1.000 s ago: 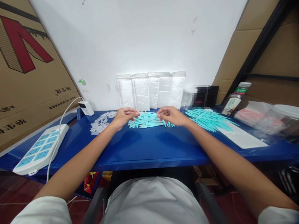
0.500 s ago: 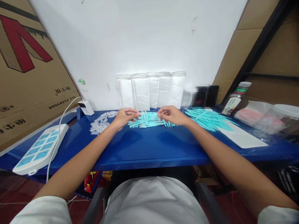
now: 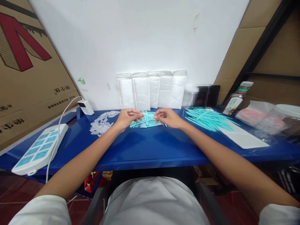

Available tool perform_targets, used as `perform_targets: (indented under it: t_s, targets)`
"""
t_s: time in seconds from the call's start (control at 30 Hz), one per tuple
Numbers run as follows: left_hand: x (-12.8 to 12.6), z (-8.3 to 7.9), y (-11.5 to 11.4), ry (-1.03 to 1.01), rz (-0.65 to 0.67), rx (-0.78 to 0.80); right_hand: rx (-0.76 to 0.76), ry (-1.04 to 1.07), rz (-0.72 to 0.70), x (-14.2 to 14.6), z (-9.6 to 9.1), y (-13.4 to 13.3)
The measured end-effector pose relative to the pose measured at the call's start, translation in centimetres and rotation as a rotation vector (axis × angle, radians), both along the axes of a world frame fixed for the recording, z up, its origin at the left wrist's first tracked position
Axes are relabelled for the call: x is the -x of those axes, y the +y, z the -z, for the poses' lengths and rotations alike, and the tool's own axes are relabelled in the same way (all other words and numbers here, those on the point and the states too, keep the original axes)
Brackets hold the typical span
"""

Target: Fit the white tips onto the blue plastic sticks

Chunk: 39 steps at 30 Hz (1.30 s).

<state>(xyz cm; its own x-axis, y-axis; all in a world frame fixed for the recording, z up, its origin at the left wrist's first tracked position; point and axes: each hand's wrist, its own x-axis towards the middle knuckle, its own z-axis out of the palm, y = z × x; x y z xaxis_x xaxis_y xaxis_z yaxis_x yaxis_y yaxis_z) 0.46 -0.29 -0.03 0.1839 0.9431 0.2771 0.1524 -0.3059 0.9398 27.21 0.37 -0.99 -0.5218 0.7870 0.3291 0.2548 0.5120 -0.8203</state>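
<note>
Head cam: yr L hand [image 3: 128, 120], R hand [image 3: 169, 118] nr teal sticks [image 3: 147, 120], fingers [image 3: 132, 111] curled, can't tell pinch; blue tabletop [image 3: 152, 145] to front edge [image 3: 152, 165].

A white power strip [image 3: 41, 149] is set on the left of the worktop [image 3: 152, 150] — crossed by a cable [image 3: 48, 167] led to a small white device [image 3: 86, 107]. A labelled bottle [image 3: 235, 101] is stood toward the right; the far left is filled by a cardboard box [image 3: 42, 81].

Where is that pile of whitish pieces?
In the head view, the pile of whitish pieces lies on the blue table, just left of the left hand; the white power strip is farther left, closer to the person.
</note>
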Motion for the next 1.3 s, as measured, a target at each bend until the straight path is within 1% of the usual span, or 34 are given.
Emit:
perform_targets:
  t_s: [0.17, 0.23, 0.3, 0.37, 0.47, 0.53, 0.6, 0.73, 0.83, 0.9, 0.97, 1.03, 1.1, 1.2, 1.3]
  targets:
    - [0.7, -0.1, 0.8, -0.097, -0.104, 0.023, -0.178, -0.112, 0.103, -0.5, -0.3, 0.2]
    - [1.2, 0.0, 1.1, -0.119, -0.146, 0.052, -0.194, -0.151, 0.13, -0.7, -0.3, 0.1]
    - [1.5, 0.1, 1.3, -0.132, -0.17, 0.073, -0.185, -0.182, 0.13, -0.8, -0.4, 0.0]
    - [1.6, 0.2, 1.5, -0.141, -0.181, 0.08, -0.147, -0.2, 0.102, -0.7, -0.5, -0.2]
    - [1.5, 0.2, 1.4, -0.153, -0.16, 0.08, -0.015, -0.184, 0.049, -0.3, -0.6, -0.6]
    - [1.2, 0.3, 1.2, -0.162, -0.119, 0.095, 0.066, -0.144, 0.016, 0.0, -0.6, -0.7]
    - [0.8, 0.4, 0.9, -0.149, -0.047, 0.118, 0.114, -0.094, -0.011, 0.3, -0.5, -0.9]
    - [-0.3, 0.9, 0.1, -0.051, 0.105, 0.111, 0.178, -0.035, -0.07, 1.2, -0.2, -1.3]
    - [-0.9, 1.1, -0.1, -0.001, 0.131, 0.105, 0.199, -0.046, -0.129, 2.0, 0.1, -1.8]
    - [-1.0, 1.2, 0.1, 0.012, 0.089, 0.128, 0.19, -0.073, -0.152, 2.3, 0.2, -2.0]
    - [-0.6, 1.2, 0.4, 0.062, -0.006, 0.136, 0.165, -0.094, -0.135, 2.4, 0.3, -2.0]
    - [-0.1, 1.3, 1.0, 0.183, -0.106, 0.077, 0.138, -0.101, -0.089, 2.2, 0.3, -1.8]
    - [0.5, 1.5, 1.7, 0.352, -0.166, -0.031, 0.122, -0.102, -0.04, 1.9, 0.3, -1.5]
    - [0.9, 1.8, 2.7, 0.566, -0.204, -0.153, 0.113, -0.109, -0.008, 1.5, 0.1, -1.2]
    - [0.8, 2.1, 3.4, 0.685, -0.242, -0.175, 0.105, -0.123, -0.001, 1.5, 0.0, -1.1]
